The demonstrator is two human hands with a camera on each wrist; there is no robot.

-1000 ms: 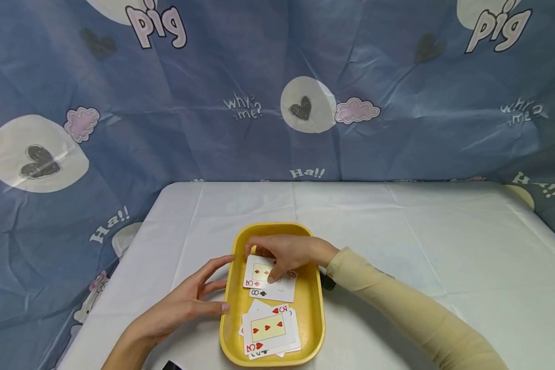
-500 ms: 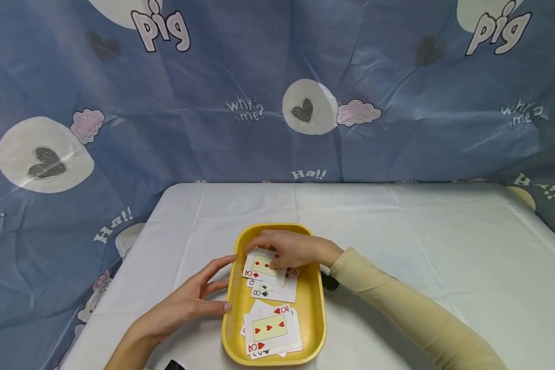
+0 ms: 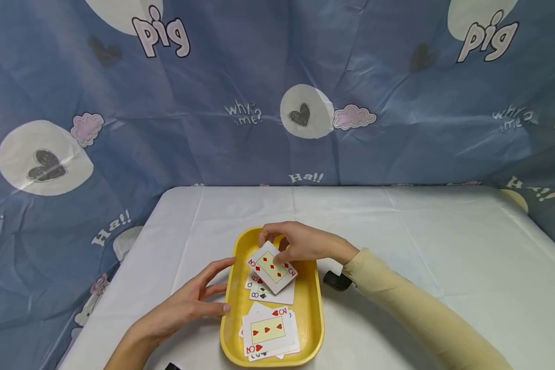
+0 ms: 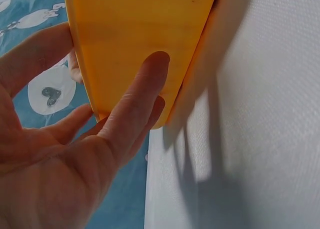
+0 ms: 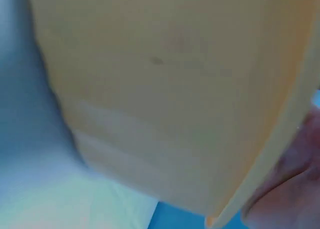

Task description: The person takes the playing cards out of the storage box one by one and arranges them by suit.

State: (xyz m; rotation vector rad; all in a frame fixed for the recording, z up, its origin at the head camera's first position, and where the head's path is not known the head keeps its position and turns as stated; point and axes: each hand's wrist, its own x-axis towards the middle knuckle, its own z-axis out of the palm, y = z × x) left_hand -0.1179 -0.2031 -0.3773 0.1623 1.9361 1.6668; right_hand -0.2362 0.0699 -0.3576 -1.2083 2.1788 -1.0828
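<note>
My right hand [image 3: 307, 241] pinches a three of diamonds playing card [image 3: 264, 261], its thumb on the card's face. That card is tilted over other cards, among them an eight of spades [image 3: 284, 296], at the far end of a yellow tray [image 3: 309, 303]. A second pile, with a three of hearts [image 3: 270, 334] on top, lies at the near end. My left hand [image 3: 191, 300] rests its spread fingers against the tray's left side. The left wrist view shows them along the yellow outer wall [image 4: 120, 44]. In the right wrist view the tray wall [image 5: 165, 99] hides the cards.
A white cloth [image 3: 421, 246] covers the table. Behind it hangs a blue printed curtain [image 3: 240, 149]. A small black object [image 3: 336, 281] shows under my right wrist, and a dark one [image 3: 172, 366] at the bottom edge near my left forearm.
My right hand has lifted the three of diamonds from the far pile and turned it, drawing back slightly to the right. More of the cards beneath shows. The left hand stays in place.
</note>
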